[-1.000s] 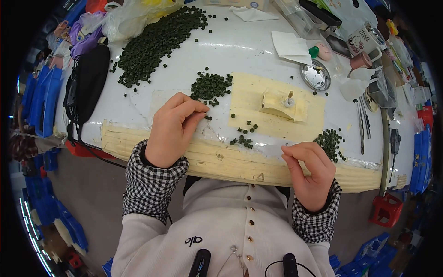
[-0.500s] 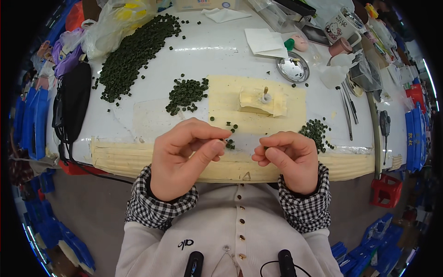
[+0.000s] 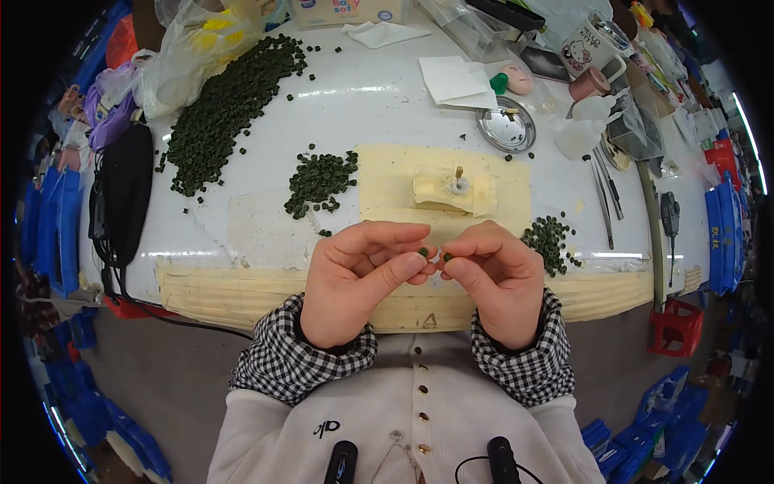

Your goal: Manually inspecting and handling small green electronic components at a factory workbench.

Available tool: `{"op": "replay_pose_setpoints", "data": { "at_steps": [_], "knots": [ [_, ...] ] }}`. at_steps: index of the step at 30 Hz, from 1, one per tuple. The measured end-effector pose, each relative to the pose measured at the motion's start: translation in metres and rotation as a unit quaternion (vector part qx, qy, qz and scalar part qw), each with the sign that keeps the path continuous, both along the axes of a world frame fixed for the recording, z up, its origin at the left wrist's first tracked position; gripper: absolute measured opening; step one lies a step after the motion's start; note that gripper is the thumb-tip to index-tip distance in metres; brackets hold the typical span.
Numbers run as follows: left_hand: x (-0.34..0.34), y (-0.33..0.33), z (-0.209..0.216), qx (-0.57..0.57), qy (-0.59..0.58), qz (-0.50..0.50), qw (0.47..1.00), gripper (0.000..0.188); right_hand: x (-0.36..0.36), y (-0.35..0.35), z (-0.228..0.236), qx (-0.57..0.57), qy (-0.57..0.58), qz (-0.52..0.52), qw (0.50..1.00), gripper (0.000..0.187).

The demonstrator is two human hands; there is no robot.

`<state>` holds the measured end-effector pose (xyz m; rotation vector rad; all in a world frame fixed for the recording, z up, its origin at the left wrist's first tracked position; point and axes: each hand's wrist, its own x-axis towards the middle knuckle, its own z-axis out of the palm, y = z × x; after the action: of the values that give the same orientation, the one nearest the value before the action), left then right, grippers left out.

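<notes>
- White worktable, front edge padded with cream tape, carries all parts.
- Left hand pinches one small dark-green bead; right hand pinches another, fingertips nearly touching.
- Risk: a loose pinch would likely drop either bead.
- Beyond: small green bead pile, cream block fixture.

Both hands — left hand and right hand (fingers curled) — meet fingertip to fingertip before the chest.
</notes>
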<state>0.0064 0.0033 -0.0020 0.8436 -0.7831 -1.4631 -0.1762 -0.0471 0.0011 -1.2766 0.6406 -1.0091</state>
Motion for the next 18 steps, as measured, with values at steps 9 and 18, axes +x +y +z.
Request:
{"op": "replay_pose_setpoints", "data": {
  "at_steps": [9,18],
  "knots": [
    [-0.0001,0.0024,-0.0043,-0.069,-0.087,0.046,0.993,0.021,0.0086,-0.0005,0.0045,-0.052,0.064,-0.024,0.996,0.017],
    [0.0016,0.0042,-0.001,-0.069,-0.126,0.052,0.988,0.022,0.0062,0.0004,0.0025,-0.118,0.112,-0.023,0.986,0.024]
  ]
}}
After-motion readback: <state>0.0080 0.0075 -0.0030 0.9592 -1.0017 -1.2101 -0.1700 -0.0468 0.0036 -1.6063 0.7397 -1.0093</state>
